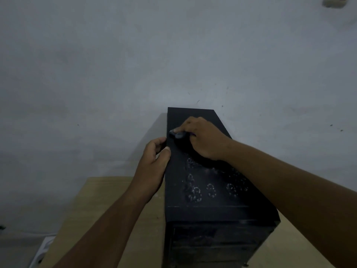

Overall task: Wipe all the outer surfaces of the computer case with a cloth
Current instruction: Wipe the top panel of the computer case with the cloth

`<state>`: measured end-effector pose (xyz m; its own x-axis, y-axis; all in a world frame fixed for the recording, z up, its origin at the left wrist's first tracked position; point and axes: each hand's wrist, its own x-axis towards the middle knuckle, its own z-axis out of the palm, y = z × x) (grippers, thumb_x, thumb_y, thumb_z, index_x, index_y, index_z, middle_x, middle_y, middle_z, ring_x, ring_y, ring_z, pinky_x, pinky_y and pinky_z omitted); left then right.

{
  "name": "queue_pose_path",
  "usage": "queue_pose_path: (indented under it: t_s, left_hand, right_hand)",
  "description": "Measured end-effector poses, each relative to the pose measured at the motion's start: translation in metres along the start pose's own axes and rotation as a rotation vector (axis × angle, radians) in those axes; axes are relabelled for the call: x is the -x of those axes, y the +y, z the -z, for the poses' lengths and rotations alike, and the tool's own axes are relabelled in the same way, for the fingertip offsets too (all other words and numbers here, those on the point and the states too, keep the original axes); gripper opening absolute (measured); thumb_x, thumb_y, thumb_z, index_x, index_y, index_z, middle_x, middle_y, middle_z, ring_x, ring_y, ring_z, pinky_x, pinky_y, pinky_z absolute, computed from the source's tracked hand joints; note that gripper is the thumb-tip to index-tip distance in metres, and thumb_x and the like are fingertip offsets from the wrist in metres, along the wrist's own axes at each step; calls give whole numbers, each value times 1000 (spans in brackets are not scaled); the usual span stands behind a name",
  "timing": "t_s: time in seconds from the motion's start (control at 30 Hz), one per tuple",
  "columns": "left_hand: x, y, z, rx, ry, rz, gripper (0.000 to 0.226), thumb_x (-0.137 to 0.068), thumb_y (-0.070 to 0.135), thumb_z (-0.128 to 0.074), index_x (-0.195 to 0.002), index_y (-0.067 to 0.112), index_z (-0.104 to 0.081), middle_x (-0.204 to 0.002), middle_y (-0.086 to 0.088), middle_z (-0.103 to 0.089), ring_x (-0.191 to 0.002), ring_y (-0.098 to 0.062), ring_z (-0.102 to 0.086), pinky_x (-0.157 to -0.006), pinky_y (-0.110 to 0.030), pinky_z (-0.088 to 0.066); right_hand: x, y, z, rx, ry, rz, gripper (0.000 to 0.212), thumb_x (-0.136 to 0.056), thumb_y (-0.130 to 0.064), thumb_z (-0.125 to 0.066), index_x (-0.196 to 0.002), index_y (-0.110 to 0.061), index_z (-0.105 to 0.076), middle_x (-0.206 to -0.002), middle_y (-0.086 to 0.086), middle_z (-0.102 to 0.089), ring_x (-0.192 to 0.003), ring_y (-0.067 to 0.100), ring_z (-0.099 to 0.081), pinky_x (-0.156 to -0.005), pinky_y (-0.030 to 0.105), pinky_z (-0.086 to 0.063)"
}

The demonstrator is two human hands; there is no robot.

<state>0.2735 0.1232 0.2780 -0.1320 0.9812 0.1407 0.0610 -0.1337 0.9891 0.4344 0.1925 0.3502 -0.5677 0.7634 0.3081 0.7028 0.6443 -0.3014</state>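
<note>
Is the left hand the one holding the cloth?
No, the right hand holds the cloth on the computer case, while the left hand grips its left edge.

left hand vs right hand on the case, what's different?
The left hand grips the left top edge of the computer case, thumb on top; the right hand rests on the top panel, farther back. The right hand holds the cloth; the left hand holds none. Both touch the case.

Black computer case [202,211], whitish dusty ring smudges on top toward 6 o'clock. Cloth [178,135] dark grey. Tan table [108,200]. Pale grey wall [135,55], dark specks at 3 o'clock.
</note>
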Motion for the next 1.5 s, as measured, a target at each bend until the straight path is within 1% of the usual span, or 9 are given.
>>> queue_pose_path:
  t_s: [0.1,0.27,0.43,0.57,0.7,0.83,0.97,1.23,1.5]
  left_hand:
    - [2,1,-2,17,5,9,36,-106,29,-45,-142,26,-45,-137,-2,-57,-122,-19,-58,-104,-44,-51]
    - [5,-5,6,-38,-41,-21,41,-109,20,-31,-148,30,-42,-144,7,-51,-131,-12,-50,-111,-41,-43]
    - [-2,-8,14,-97,-67,-45,46,-107,12,-30,-147,28,-45,-148,8,-50,-136,-10,-46,-116,-42,-39]
    - [-4,-4,15,-130,-70,-43,50,-104,3,-28,-146,23,-47,-148,7,-49,-134,-3,-44,-104,-15,-36]
    - [-2,-1,16,-110,-77,-37,50,-104,2,-27,-145,22,-48,-147,7,-49,-134,-3,-43,-106,-19,-33]
    - [-2,2,18,-137,-79,-39,48,-104,0,-27,-139,20,-53,-141,7,-53,-131,-2,-46,-97,-5,-37]
    - [-5,4,20,-196,-69,-38,50,-102,-2,-29,-141,21,-53,-143,6,-52,-130,-4,-45,-110,-23,-34]
    - [-3,16,14,-238,-31,-61,34,-108,18,-39,-139,18,-54,-132,10,-53,-121,-4,-47,-97,-20,-34]
    - [-4,18,15,-286,-36,-57,34,-106,15,-47,-139,16,-55,-128,5,-58,-117,-9,-53,-96,-21,-38]
  right_hand:
    - [21,-10,6,-15,-12,24,57,-85,12,-39,-122,-21,-69,-121,-5,-58,-105,7,-44,-90,-3,-24]
    - [45,-23,9,-101,-53,43,63,-83,14,-39,-119,-27,-70,-116,-14,-58,-113,9,-48,-99,10,-34]
    - [52,-26,11,-147,-75,56,64,-81,15,-41,-116,-28,-72,-117,-12,-59,-116,10,-50,-103,24,-39]
    - [30,-24,6,-32,-105,34,60,-86,11,-41,-125,-28,-66,-121,-10,-56,-116,14,-46,-100,17,-34]
    - [16,-25,-1,15,-86,7,57,-88,9,-39,-128,-23,-64,-123,-3,-56,-113,18,-44,-94,15,-30]
    - [24,-28,-1,-5,-73,-2,58,-89,10,-39,-128,-24,-65,-122,-5,-56,-113,17,-44,-96,16,-31]
    - [46,-41,1,-64,-54,63,60,-86,12,-41,-122,-28,-68,-118,-10,-59,-112,13,-47,-98,15,-36]
    - [91,-57,13,-146,-97,119,57,-85,13,-46,-117,-27,-71,-115,-17,-58,-113,1,-47,-99,13,-36]
    - [56,-31,12,-83,-115,70,61,-85,10,-42,-121,-32,-68,-121,-12,-59,-117,9,-48,-105,22,-37]
